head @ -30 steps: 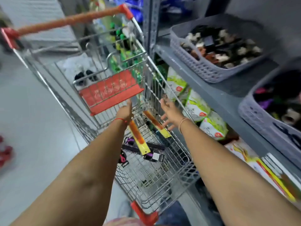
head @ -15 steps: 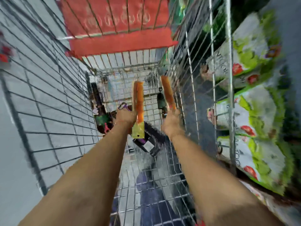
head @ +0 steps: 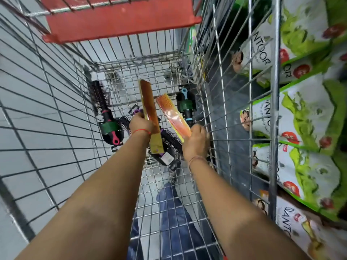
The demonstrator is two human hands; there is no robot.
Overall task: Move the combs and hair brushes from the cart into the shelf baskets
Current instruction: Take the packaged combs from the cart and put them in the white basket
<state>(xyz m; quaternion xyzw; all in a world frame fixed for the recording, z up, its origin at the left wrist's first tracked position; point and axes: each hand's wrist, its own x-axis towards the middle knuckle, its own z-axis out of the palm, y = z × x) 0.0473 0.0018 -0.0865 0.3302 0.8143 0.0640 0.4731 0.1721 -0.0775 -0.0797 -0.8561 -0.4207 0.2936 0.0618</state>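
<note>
Two orange combs are lifted above the floor of the wire cart (head: 56,113): the left comb (head: 149,107) stands nearly upright, gripped by the left hand (head: 140,124) partway down, its yellow card end hanging below the wrist; the right comb (head: 173,117) tilts left, its lower end clasped in the right hand (head: 195,141). Beneath them on the cart floor lie a round black brush (head: 102,102) at the left, a blue-handled brush (head: 185,104) at the right, and a purple-tipped brush (head: 169,139) between the hands. Green-and-white packets (head: 309,113) sit outside the right wall.
</note>
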